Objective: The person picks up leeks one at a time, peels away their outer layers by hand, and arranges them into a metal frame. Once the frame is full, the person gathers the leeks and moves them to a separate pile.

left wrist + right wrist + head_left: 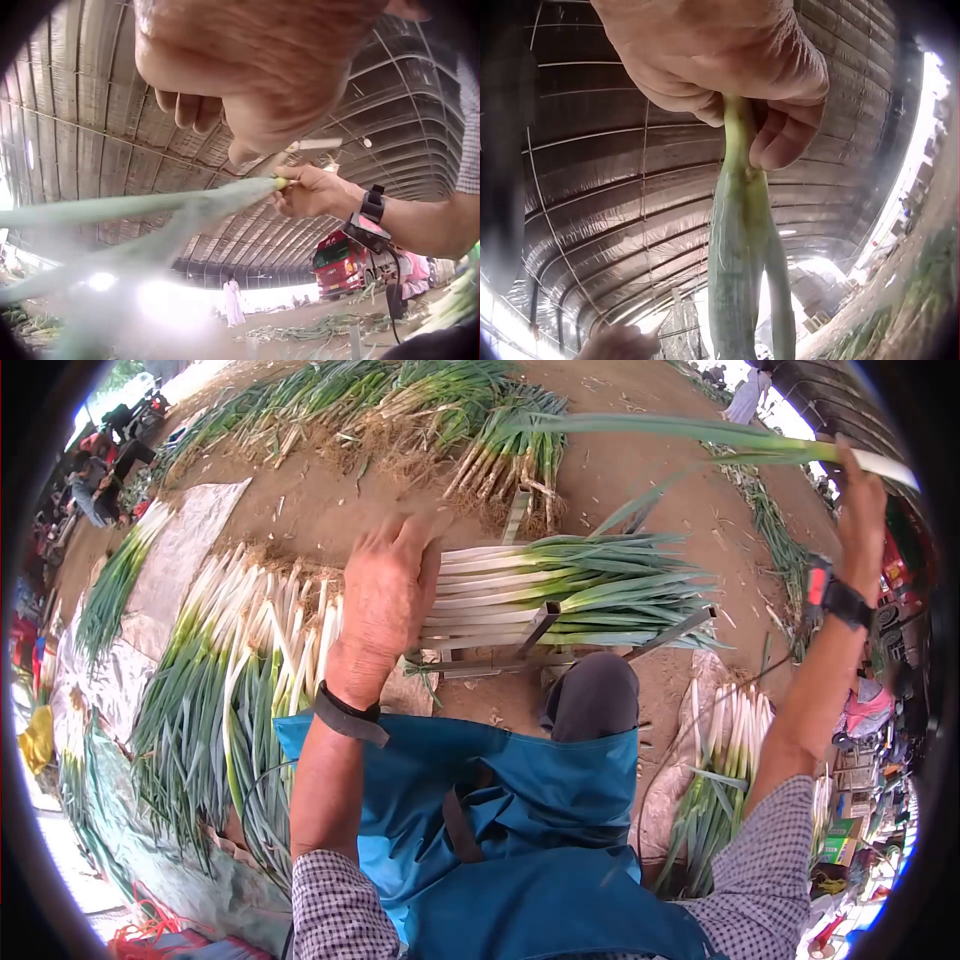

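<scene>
Scallion stalk (700, 432) raised at upper right, its white end gripped by the right hand (860, 500), fingers curled round it; green leaves trail left above the bundle. Left hand (385, 595), fingers straight and together, rests palm-down on the white ends of the stacked scallion bundle (570, 592), which lies across a metal rack (540, 625) before the knee. Loose scallion heaps (230, 670) flank the left side; more lie beyond on bare dirt floor (640, 490). No legible writing.
</scene>
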{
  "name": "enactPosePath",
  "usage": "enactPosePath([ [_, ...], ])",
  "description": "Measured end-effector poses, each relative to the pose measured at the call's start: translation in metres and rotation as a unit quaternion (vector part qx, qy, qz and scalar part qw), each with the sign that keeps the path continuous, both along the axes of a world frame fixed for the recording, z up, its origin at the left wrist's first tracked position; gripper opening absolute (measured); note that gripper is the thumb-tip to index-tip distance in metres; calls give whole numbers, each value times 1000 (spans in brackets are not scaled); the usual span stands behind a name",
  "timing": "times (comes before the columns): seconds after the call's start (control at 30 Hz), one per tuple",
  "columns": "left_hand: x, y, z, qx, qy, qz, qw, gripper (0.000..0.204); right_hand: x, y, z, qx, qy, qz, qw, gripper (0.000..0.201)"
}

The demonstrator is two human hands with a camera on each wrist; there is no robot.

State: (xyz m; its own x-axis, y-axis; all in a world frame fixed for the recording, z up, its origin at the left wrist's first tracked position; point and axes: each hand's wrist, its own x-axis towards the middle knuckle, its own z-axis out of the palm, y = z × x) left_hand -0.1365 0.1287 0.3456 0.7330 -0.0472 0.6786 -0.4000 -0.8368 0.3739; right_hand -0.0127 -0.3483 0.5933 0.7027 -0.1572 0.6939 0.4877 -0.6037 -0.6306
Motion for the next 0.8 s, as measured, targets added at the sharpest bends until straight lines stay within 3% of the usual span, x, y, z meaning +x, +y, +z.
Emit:
enactPosePath([
  [0.07,11,-8,-35,-75,115,-5,991,26,23,-36,40,-131,34,23,991,41],
  [0.13,24,-23,-77,-95,233,-41,967,25,24,12,31,-200,-66,-17,977,45],
  [0.23,31,-50,-155,-77,375,-136,914,28,95,24,-36,-249,-74,-24,965,39],
  [0.33,9,-62,-218,-91,483,-139,860,29,83,91,-148,-299,158,39,940,47],
  [0.4,-7,-59,-250,-186,537,-124,813,30,113,92,-265,-341,135,225,903,42],
  [0.43,-15,-59,-259,-249,562,-113,781,31,113,102,-303,-365,251,255,859,35],
  [0.47,-17,-59,-265,-311,583,-101,744,31,114,101,-351,-408,218,286,839,33],
  [0.5,-17,-60,-268,-353,585,-92,725,34,115,99,-396,-447,183,316,816,31],
  [0.53,-14,-62,-269,-393,584,-82,706,36,113,107,-424,-442,247,323,799,32],
  [0.6,-5,-67,-273,-472,574,-60,667,40,101,121,-443,-426,259,363,787,29],
  [0.7,27,-71,-279,-563,553,-50,613,46,104,151,-452,-497,307,363,726,21],
  [0.8,62,-73,-284,-694,463,26,551,53,100,176,-467,-506,283,382,720,15],
])
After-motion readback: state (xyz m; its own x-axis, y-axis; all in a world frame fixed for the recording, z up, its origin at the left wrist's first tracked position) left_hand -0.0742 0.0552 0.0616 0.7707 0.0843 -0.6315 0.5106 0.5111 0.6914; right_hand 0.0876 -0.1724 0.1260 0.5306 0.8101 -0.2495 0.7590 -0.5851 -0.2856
